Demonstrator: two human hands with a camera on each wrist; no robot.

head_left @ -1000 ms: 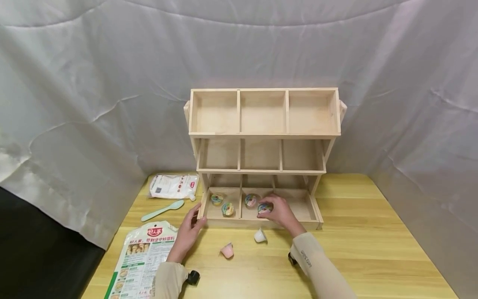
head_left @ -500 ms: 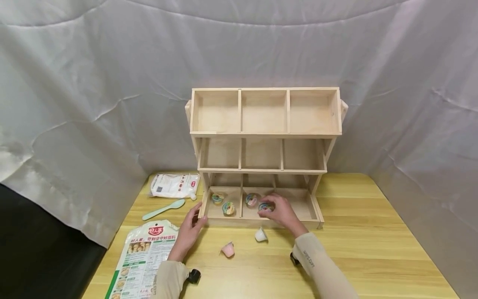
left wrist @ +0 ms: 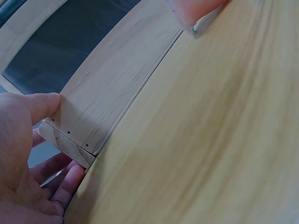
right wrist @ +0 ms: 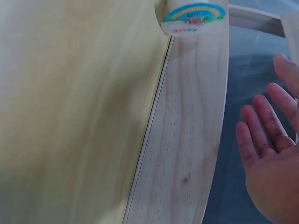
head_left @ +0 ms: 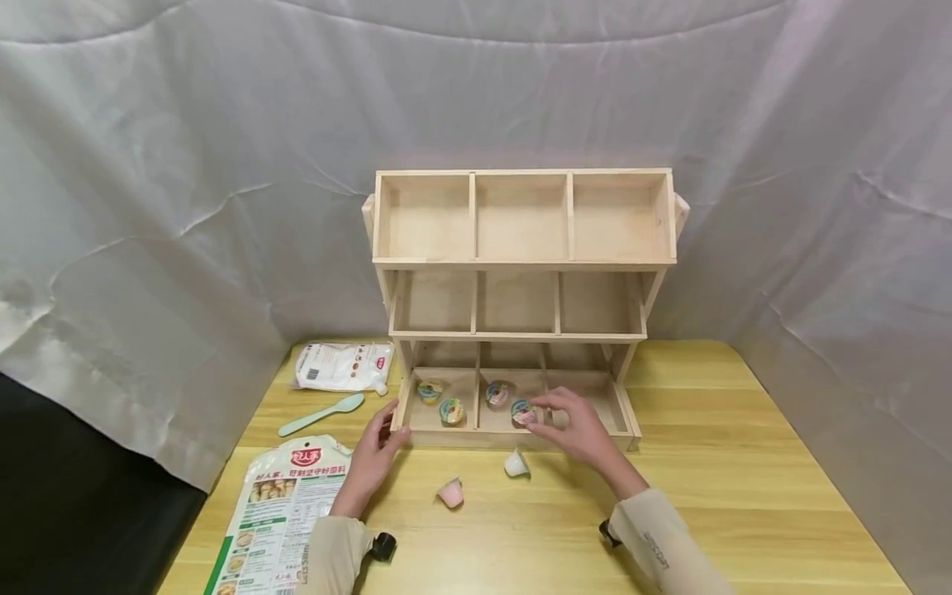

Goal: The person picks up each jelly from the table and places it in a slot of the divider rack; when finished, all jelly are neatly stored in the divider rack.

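Observation:
My left hand [head_left: 374, 459] holds the front left corner of a tiered wooden shelf [head_left: 521, 441]; in the left wrist view the thumb lies on its front board and other fingers curl around the side. My right hand [head_left: 583, 426] is over the lowest tray, its fingers apart beside a pink jelly cup [head_left: 523, 411] in the middle compartment. Another pink jelly cup [head_left: 497, 393] lies just behind that one. Two yellow jelly cups, one rear [head_left: 430, 391] and one front [head_left: 451, 411], occupy the left compartment. In the right wrist view the right fingers [right wrist: 266, 116] are spread and hold nothing.
On the table before the shelf lie a tipped pink jelly cup [head_left: 449, 493] and a white jelly cup [head_left: 516, 464]. To the left are a white spouted pouch [head_left: 345, 367], a pale green spoon [head_left: 321, 415] and a large printed packet [head_left: 286, 512]. Grey cloth [head_left: 506, 99] hangs behind.
My right hand has let go of the front pink jelly cup, its fingers parting and shifting slightly right. The left hand keeps its hold on the shelf corner.

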